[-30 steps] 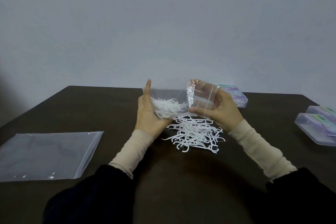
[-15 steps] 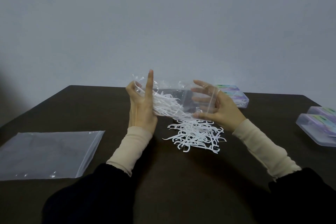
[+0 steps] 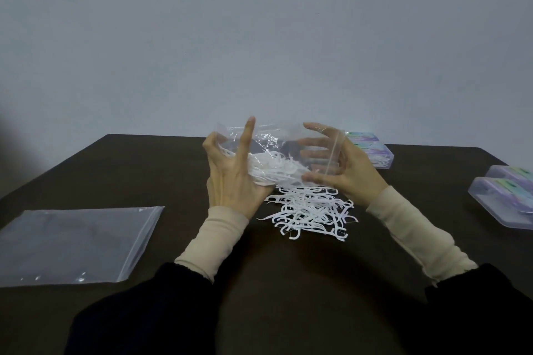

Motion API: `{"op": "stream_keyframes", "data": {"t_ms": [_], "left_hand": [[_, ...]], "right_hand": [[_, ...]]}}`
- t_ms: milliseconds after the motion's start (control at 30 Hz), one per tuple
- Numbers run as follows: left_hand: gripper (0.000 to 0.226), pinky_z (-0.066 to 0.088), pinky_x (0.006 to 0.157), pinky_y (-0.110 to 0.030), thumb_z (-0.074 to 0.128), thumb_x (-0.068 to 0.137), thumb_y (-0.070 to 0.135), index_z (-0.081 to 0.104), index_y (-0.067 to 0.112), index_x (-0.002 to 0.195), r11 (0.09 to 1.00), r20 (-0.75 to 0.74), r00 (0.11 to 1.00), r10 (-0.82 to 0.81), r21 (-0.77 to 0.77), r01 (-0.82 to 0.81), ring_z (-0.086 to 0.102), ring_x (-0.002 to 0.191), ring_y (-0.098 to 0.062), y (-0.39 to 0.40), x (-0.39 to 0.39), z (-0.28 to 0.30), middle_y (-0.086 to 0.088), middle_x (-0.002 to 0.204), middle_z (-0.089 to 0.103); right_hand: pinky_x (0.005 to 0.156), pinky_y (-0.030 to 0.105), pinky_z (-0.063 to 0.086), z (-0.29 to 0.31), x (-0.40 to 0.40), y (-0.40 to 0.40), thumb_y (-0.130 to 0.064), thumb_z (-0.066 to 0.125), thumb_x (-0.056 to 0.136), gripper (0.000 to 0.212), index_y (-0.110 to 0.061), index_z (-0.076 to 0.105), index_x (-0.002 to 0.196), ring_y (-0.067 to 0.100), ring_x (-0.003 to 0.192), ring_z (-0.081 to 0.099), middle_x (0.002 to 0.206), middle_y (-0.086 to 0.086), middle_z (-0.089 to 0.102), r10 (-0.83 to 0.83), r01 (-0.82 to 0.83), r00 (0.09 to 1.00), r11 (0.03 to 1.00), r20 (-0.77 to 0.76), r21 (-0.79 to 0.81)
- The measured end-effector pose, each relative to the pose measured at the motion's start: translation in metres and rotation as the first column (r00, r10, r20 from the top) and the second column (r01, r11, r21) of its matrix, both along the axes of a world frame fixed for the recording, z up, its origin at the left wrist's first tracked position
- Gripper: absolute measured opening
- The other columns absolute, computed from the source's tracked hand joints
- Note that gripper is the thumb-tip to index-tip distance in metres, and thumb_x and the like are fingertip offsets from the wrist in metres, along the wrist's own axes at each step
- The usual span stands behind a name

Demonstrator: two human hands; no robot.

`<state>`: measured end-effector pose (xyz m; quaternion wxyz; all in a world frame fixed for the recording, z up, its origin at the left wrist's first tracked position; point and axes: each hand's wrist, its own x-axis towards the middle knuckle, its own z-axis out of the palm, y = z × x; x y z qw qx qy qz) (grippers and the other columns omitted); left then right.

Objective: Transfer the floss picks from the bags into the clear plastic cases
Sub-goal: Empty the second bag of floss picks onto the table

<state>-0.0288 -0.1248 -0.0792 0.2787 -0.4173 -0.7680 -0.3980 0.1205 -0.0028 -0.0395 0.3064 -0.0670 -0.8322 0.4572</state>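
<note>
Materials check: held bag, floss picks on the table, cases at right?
Held bag: thin clear plastic film, glossy; it crinkles and fingers show through. Floss picks: white, matte, likely moulded plastic. Cases: translucent, rigid-looking plastic with rounded corners; coloured labels show on or through them.
</note>
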Motion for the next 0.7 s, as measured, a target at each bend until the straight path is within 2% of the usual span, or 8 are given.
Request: {"op": "stream_keyframes", "data": {"t_ms": [133, 233, 367, 500, 600, 700], "left_hand": [[0.099, 0.053, 0.07, -0.036, 0.085, 0.051, 0.05, 0.04, 0.029, 0.138, 0.997, 0.056, 0.998, -0.002, 0.077, -0.003, 0.032, 0.09, -0.018, 0.0, 0.004, -0.002, -0.001, 0.118, 0.015], [0.1, 0.052, 0.07, -0.033, 0.087, 0.049, 0.047, 0.043, 0.028, 0.136, 0.995, 0.039, 0.999, -0.004, 0.096, 0.0, 0.033, 0.089, -0.017, 0.0, 0.004, -0.003, -0.001, 0.117, 0.017], [0.097, 0.047, 0.07, -0.026, 0.086, 0.051, 0.048, 0.043, 0.028, 0.135, 0.995, 0.043, 0.999, -0.019, 0.095, 0.015, 0.035, 0.086, -0.016, 0.002, 0.004, -0.005, -0.001, 0.117, 0.017], [0.094, 0.04, 0.071, -0.022, 0.086, 0.053, 0.048, 0.045, 0.027, 0.135, 0.994, 0.038, 0.998, -0.044, 0.103, 0.04, 0.036, 0.085, -0.015, 0.002, 0.005, -0.005, -0.001, 0.116, 0.017], [0.091, 0.041, 0.068, -0.023, 0.085, 0.054, 0.046, 0.046, 0.025, 0.134, 0.993, 0.02, 0.998, -0.059, 0.101, 0.056, 0.036, 0.082, -0.016, 0.002, 0.007, -0.004, -0.001, 0.116, 0.018], [0.089, 0.041, 0.067, -0.023, 0.084, 0.056, 0.046, 0.046, 0.025, 0.134, 0.994, 0.017, 0.998, -0.063, 0.09, 0.061, 0.037, 0.08, -0.017, 0.002, 0.008, -0.005, -0.001, 0.115, 0.018]], "right_hand": [[0.087, 0.019, 0.052, 0.001, 0.002, 0.006, -0.019, 0.076, 0.07, 0.049, -0.036, 0.053, 0.11, 0.002, 0.098, 0.064, 0.106, -0.01, 0.064, -0.046, 0.044, 0.998, 0.998, 0.046, 0.05], [0.084, 0.012, 0.049, -0.001, 0.001, 0.008, -0.015, 0.075, 0.074, 0.039, -0.028, 0.058, 0.107, -0.003, 0.092, 0.063, 0.102, -0.011, 0.065, -0.076, 0.057, 0.986, 0.99, 0.147, 0.127], [0.076, 0.002, 0.039, -0.006, -0.006, 0.004, -0.019, 0.074, 0.076, 0.036, -0.03, 0.058, 0.106, -0.015, 0.08, 0.055, 0.091, -0.018, 0.061, -0.137, 0.079, 0.967, 0.961, 0.212, 0.264], [0.075, 0.009, 0.044, -0.012, -0.01, -0.003, -0.015, 0.072, 0.078, 0.032, -0.02, 0.059, 0.107, 0.002, 0.079, 0.056, 0.087, -0.011, 0.057, -0.152, 0.114, 0.972, 0.971, 0.177, 0.209], [0.071, 0.023, 0.055, -0.014, -0.011, -0.008, -0.006, 0.069, 0.079, 0.029, -0.014, 0.06, 0.105, 0.009, 0.068, 0.06, 0.091, 0.002, 0.062, -0.104, 0.089, 0.982, 0.991, 0.156, 0.099], [0.06, 0.02, 0.055, -0.014, -0.011, -0.011, 0.001, 0.068, 0.076, 0.027, -0.02, 0.063, 0.092, 0.009, 0.058, 0.059, 0.086, 0.006, 0.064, -0.099, 0.101, 0.991, 0.995, 0.092, -0.018]]}}
